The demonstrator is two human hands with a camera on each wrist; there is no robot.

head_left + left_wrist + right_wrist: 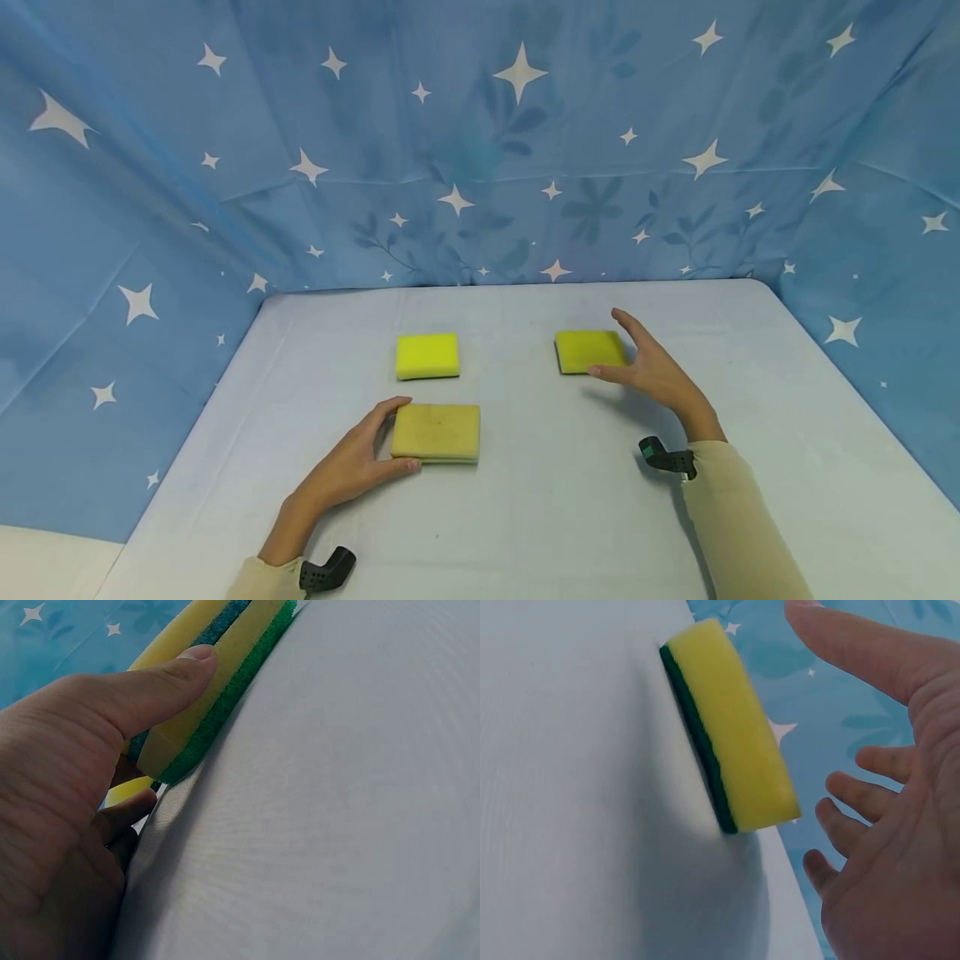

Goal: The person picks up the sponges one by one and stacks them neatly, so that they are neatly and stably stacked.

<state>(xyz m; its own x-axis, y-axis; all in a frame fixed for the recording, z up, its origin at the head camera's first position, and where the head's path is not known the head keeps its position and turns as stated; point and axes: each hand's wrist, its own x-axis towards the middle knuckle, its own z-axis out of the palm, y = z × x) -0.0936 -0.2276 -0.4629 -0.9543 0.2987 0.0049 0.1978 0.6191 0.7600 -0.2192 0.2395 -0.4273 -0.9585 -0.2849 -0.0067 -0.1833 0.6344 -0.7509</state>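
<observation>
Looking from the left side first, the left hand (352,467) holds the stack of sponges (437,432) at its left end: the thumb lies along the near edge and the fingers curl over the far corner. From the head view this stack looks like one pale, dull yellow block with a thin line near its bottom. Only the left wrist view shows the layers: yellow foam, a blue band, yellow foam again and a green scouring layer against the table. So it appears to be two sponges, one on the other, but the upper one is mostly covered by the thumb (161,686) and its full shape cannot be made out.

Behind the stack, apart from it, lies one bright yellow sponge (427,356) which no hand touches.

To the right lies another yellow sponge (589,350) with a dark green underside. The right hand (654,371) is beside its right end with the fingers spread and straight, gripping nothing. Whether the thumb touches the sponge, I cannot tell; the right wrist view shows a gap between palm and sponge.

All of it lies on a pale grey table (570,500). Two small black devices, one at each wrist (667,457), are partly cut off by the sleeves. A blue star-patterned cloth (480,150) closes the back and both sides.
</observation>
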